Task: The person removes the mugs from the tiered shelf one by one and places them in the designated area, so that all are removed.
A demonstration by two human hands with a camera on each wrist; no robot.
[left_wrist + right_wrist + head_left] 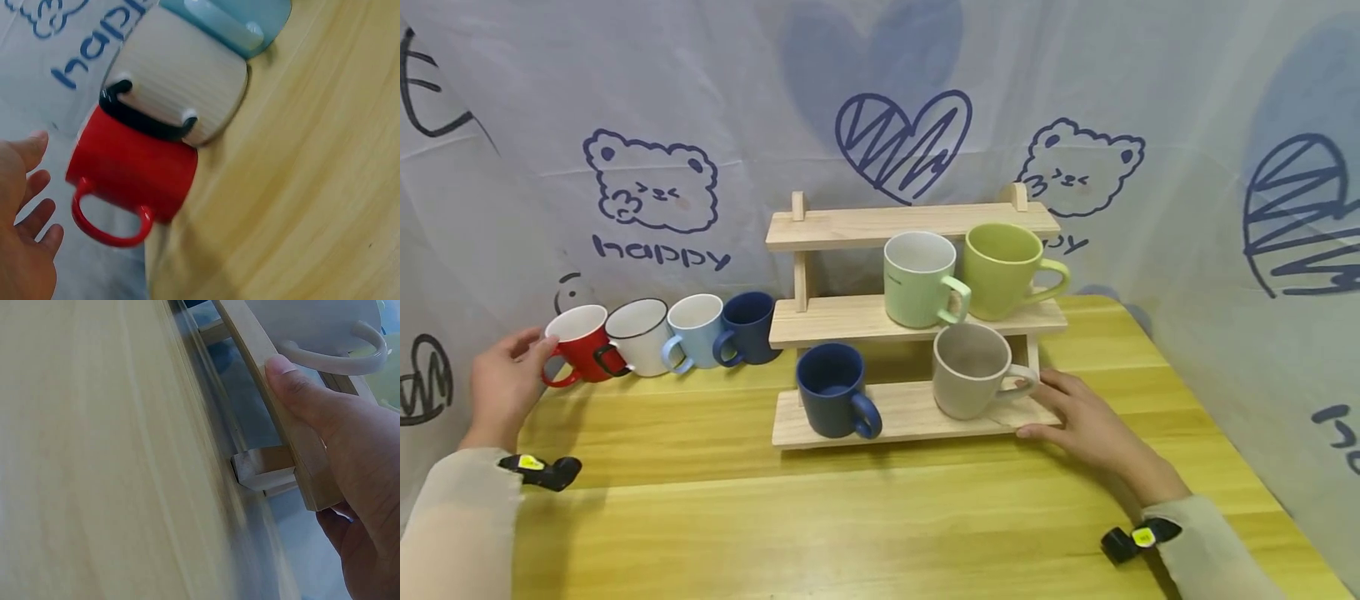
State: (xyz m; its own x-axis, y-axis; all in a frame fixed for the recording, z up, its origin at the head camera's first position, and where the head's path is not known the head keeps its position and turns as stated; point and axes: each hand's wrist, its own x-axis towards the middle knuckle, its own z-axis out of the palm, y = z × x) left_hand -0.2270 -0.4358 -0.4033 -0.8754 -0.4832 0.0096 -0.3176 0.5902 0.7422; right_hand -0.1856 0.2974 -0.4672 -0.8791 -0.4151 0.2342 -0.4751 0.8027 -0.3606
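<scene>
At the left, my left hand [505, 379] is beside a red mug [587, 342] with a white inside. The left wrist view shows the fingers loosely bent and apart from the mug [134, 165]. My right hand [1093, 425] grips the right end of the bottom board of a wooden three-tier shelf [910, 425]; in the right wrist view the thumb lies on the board [275, 394] and fingers reach beneath it. Near that hand a beige mug [970, 375] stands on this board, with a dark blue mug [831, 396] to its left.
The middle tier holds a pale green mug [917, 287] and a lime-green mug [1000, 275]. Between red mug and shelf stand a white mug with black handle [643, 342], a light blue mug [700, 333] and a navy mug [752, 329]. A printed curtain [752, 108] hangs behind the wooden table [820, 525].
</scene>
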